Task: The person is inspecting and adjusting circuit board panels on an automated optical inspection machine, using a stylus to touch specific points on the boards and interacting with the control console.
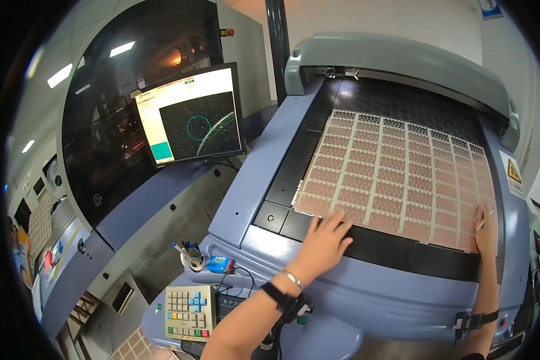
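The patterned panel [393, 175] is down on the black bed [402, 253], left hand [324, 245] wide-fingered and right hand [486, 235], grip unclear, at its edges.

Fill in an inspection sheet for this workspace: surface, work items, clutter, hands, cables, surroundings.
Surface: black machine bed, mostly covered.
Work items: patterned copper-coloured panel, lying on the bed.
Clutter: pen cup and small blue box behind the keypad.
Hands: left hand spread at the panel's near edge; right hand at its near-right corner, grip unclear.
Cables: dark cable beside the box.
Surroundings: lit monitor left, yellow warning sign right.
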Tool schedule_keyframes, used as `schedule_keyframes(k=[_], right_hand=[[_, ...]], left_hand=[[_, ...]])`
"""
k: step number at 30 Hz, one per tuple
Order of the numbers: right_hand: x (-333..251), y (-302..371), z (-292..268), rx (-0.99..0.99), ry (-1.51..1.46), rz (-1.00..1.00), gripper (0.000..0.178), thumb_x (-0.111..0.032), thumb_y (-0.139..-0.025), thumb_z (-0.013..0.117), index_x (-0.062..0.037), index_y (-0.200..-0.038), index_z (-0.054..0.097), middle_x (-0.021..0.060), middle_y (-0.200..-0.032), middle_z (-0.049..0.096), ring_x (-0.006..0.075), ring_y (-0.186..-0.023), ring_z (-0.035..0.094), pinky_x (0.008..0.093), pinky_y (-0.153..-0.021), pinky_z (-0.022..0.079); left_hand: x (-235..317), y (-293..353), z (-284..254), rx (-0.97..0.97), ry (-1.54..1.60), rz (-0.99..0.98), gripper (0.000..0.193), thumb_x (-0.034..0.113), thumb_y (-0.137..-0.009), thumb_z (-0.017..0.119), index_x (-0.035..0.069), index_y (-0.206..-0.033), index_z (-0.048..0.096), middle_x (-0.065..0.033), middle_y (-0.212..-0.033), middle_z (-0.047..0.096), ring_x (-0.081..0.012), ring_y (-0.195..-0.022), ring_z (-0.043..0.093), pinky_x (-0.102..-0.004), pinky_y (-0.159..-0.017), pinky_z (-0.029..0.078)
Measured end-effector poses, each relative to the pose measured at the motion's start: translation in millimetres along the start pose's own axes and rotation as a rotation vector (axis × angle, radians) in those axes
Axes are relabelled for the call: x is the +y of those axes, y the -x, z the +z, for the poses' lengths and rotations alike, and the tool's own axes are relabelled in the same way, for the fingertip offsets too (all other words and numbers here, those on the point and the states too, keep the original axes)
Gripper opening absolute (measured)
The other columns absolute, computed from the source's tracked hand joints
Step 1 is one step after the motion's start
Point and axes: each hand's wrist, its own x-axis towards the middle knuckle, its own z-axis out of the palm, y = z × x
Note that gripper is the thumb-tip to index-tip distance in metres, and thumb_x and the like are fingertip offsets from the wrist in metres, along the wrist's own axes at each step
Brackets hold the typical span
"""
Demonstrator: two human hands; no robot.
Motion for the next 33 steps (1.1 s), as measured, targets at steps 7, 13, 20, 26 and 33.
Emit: schedule_keyframes(k=[7, 13, 20, 26, 33], right_hand=[[-14.0, 20.9, -16.8, 0.144, -0.199, -0.135, 0.037, -0.004, -0.091, 0.058, -0.0087, -0.128, 0.055, 0.0216, -0.125, 0.061, 0.0372, -0.114, 0.060, 0.0407, -0.093, 0.046], [-119.9, 53.9, -39.9, 0.207, -0.374, -0.326, 0.037, 0.000, -0.092, 0.055, -0.0062, -0.129, 0.055, 0.0238, -0.134, 0.055, 0.0375, -0.127, 0.052, 0.0394, -0.104, 0.041], [-215.9, 135.7, -27.2, 0.073, -0.622, -0.398, 0.035, 0.003, -0.090, 0.056, -0.0049, -0.124, 0.058, 0.0214, -0.140, 0.052, 0.0343, -0.129, 0.052, 0.0382, -0.105, 0.041], [-271.4, 255.0, 20.5, -0.086, -0.744, -0.362, 0.027, 0.003, -0.091, 0.055, -0.0019, -0.117, 0.059, 0.0196, -0.134, 0.058, 0.0339, -0.119, 0.060, 0.0388, -0.101, 0.045], [-323.1, 291.0, 44.4, -0.070, -0.747, -0.336, 0.030, 0.004, -0.091, 0.051, -0.0007, -0.119, 0.060, 0.0218, -0.133, 0.058, 0.0359, -0.118, 0.060, 0.0397, -0.100, 0.046]], left_hand=[[42.4, 125.8, -200.5, -0.280, 1.156, 0.164, 0.040, 0.017, -0.100, 0.044, -0.008, -0.130, 0.053, -0.0189, -0.111, 0.069, -0.0306, -0.109, 0.064, -0.0400, -0.098, 0.049], [99.5, 173.0, -280.8, 0.040, 2.028, 0.246, 0.021, 0.014, -0.089, 0.071, 0.002, -0.106, 0.069, -0.0222, -0.113, 0.062, -0.0354, -0.092, 0.063, -0.0364, -0.079, 0.054], [77.9, 243.9, -312.9, 0.103, 1.819, 0.474, 0.018, 0.014, -0.094, 0.065, 0.000, -0.103, 0.068, -0.0203, -0.109, 0.065, -0.0324, -0.086, 0.064, -0.0335, -0.072, 0.055], [10.4, 363.2, -299.8, 0.446, 0.385, -0.564, 0.015, 0.002, -0.086, 0.056, -0.002, -0.081, 0.070, -0.0131, -0.086, 0.070, -0.0229, -0.080, 0.065, -0.0312, -0.071, 0.048], [-120.7, 444.7, -213.9, 0.362, -0.128, -0.732, 0.017, 0.005, -0.086, 0.062, 0.004, -0.102, 0.068, -0.0109, -0.106, 0.067, -0.0320, -0.099, 0.060, -0.0411, -0.088, 0.047]])
